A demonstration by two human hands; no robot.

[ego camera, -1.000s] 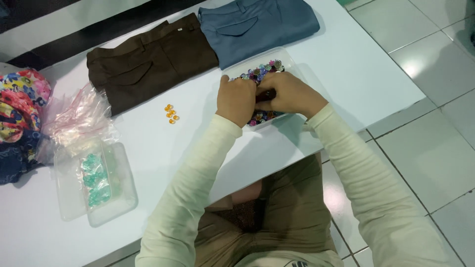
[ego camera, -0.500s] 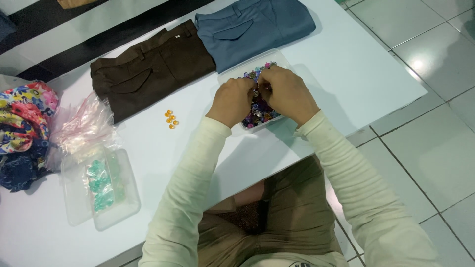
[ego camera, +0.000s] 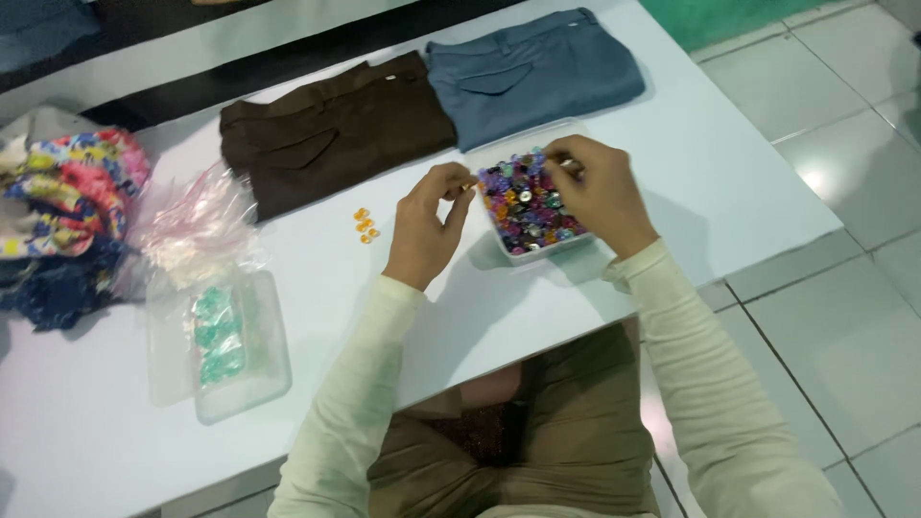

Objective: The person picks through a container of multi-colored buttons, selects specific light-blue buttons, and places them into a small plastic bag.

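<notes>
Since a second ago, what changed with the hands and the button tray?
The left hand drew back off the tray of mixed buttons to its left edge, something small and orange pinched in its fingertips. The right hand stays over the tray. Orange buttons, brown trousers and blue trousers unmoved.

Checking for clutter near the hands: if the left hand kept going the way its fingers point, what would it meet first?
The left hand points up and right, fingertips at the near-left edge of the clear tray of mixed buttons. It would probably meet that tray's rim first, though depth is uncertain.
</notes>
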